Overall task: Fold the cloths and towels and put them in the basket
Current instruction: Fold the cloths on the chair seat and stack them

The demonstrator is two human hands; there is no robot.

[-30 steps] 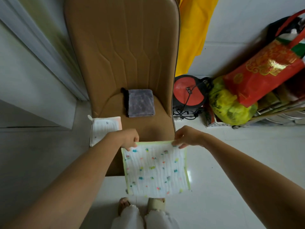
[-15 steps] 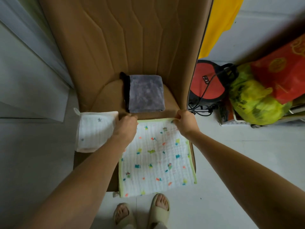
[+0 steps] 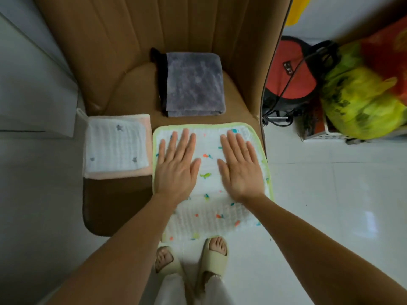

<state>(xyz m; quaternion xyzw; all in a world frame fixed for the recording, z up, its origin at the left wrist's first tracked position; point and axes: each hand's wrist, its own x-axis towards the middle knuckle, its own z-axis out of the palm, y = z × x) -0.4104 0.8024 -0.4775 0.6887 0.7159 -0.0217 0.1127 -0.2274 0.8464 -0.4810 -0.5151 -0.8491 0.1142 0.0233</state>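
Filling most of the view, a tan upholstered chair [image 3: 136,51] is used as the folding surface, its seat reaching out ahead of and to the left of both hands. Spread on the seat directly beneath the palms is the green-edged printed cloth [image 3: 211,208], whose near edge is draped over the seat front toward a pair of sandalled feet [image 3: 191,256]. Just beyond the fingertips, a folded grey towel [image 3: 195,84] is laid against the chair back; immediately left of the left hand, a folded white star-print cloth [image 3: 116,146] is stacked on a pink one, touching the printed cloth's edge. The left hand [image 3: 176,166] is pressed flat on the printed cloth, fingers straight and slightly fanned, nothing gripped. The right hand [image 3: 241,168] is laid the same way just beside it, thumbs nearly meeting. No basket for the finished pile can be identified with certainty; only a white slatted container [image 3: 326,133] is glimpsed well off to the right among coloured bags.

The step in hand is judged to be smoothing before the next fold. It is best done with palms swept outward from the centre so that wrinkles are pushed to the hems, and with the hanging part lifted evenly so corners are matched.
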